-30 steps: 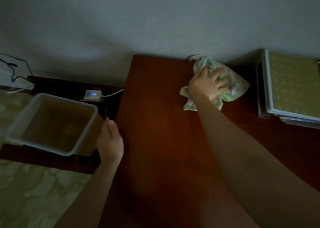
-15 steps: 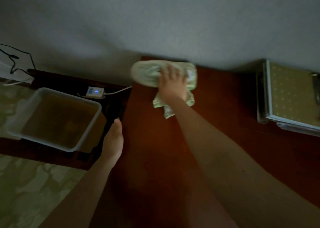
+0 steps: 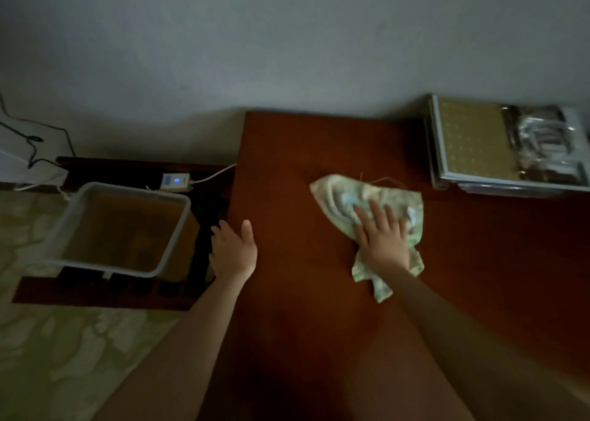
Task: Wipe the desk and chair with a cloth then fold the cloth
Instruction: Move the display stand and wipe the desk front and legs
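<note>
The cloth (image 3: 367,203) lay crumpled mid-way across the desk (image 3: 303,309) under the right hand (image 3: 381,238), whose fingers were spread flat and pressing, gripping nothing. Light and limp, it would bunch unless palmed down or lifted by a corner. The left hand (image 3: 233,251) was open, apparently resting at the desk's left edge; half a second earlier the cloth was at the far-left corner.

A crumpled pale-green patterned cloth (image 3: 338,197) lies spread on the reddish-brown wooden desk (image 3: 297,309), toward its far half, a twisted corner trailing nearward.
</note>
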A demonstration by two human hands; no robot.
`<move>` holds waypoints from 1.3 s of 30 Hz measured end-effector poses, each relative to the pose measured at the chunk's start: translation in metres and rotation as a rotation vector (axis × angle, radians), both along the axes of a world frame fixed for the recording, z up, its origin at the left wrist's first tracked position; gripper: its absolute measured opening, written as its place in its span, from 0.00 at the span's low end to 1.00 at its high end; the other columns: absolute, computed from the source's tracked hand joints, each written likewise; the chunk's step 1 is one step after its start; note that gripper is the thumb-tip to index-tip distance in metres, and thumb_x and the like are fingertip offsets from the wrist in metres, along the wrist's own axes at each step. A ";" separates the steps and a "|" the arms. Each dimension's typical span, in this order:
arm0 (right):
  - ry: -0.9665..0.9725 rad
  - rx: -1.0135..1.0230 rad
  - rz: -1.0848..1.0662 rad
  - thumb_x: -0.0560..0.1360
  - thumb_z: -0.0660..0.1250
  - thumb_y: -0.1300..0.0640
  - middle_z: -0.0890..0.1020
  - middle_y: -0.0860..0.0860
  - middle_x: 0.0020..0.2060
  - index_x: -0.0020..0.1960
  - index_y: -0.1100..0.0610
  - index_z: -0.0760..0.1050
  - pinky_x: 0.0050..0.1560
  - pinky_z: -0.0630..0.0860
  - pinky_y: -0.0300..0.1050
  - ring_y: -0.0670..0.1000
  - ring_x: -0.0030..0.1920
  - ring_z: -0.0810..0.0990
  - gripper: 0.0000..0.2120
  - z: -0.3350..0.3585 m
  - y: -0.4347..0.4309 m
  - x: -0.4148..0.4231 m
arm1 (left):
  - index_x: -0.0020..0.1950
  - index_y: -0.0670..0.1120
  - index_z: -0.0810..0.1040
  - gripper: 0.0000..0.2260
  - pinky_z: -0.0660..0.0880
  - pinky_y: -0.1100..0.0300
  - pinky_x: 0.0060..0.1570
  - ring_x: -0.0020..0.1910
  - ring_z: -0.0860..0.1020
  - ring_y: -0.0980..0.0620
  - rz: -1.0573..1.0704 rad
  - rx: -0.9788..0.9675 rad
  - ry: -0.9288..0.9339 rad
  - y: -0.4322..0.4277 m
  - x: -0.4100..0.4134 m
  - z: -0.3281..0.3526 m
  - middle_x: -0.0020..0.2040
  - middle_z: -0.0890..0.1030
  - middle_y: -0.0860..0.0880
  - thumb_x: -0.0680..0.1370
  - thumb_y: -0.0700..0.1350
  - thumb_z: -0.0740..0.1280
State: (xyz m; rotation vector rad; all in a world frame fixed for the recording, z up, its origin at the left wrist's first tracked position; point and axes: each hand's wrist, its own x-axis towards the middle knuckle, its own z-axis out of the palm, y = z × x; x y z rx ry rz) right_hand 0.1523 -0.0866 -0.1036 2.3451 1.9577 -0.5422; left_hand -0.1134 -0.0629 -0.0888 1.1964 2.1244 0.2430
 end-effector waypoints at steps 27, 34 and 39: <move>0.962 0.213 -1.114 0.80 0.59 0.50 0.76 0.54 0.60 0.69 0.59 0.68 0.62 0.69 0.54 0.57 0.59 0.75 0.21 0.089 0.048 0.421 | 0.71 0.45 0.66 0.19 0.69 0.50 0.61 0.61 0.74 0.47 0.024 -0.177 -0.696 0.099 0.342 0.060 0.66 0.73 0.46 0.83 0.53 0.54; 1.209 0.037 -0.865 0.76 0.65 0.48 0.80 0.56 0.57 0.65 0.59 0.72 0.53 0.77 0.52 0.56 0.54 0.80 0.22 0.070 0.068 0.428 | 0.69 0.47 0.68 0.19 0.70 0.52 0.58 0.55 0.73 0.50 0.204 -0.104 -0.752 0.103 0.382 0.054 0.57 0.74 0.49 0.81 0.53 0.58; 1.221 0.080 -0.892 0.75 0.67 0.52 0.79 0.54 0.57 0.67 0.56 0.71 0.46 0.77 0.48 0.55 0.54 0.79 0.21 0.062 0.066 0.423 | 0.69 0.47 0.67 0.18 0.69 0.52 0.58 0.55 0.72 0.50 0.197 -0.099 -0.732 0.104 0.379 0.059 0.60 0.74 0.48 0.82 0.51 0.57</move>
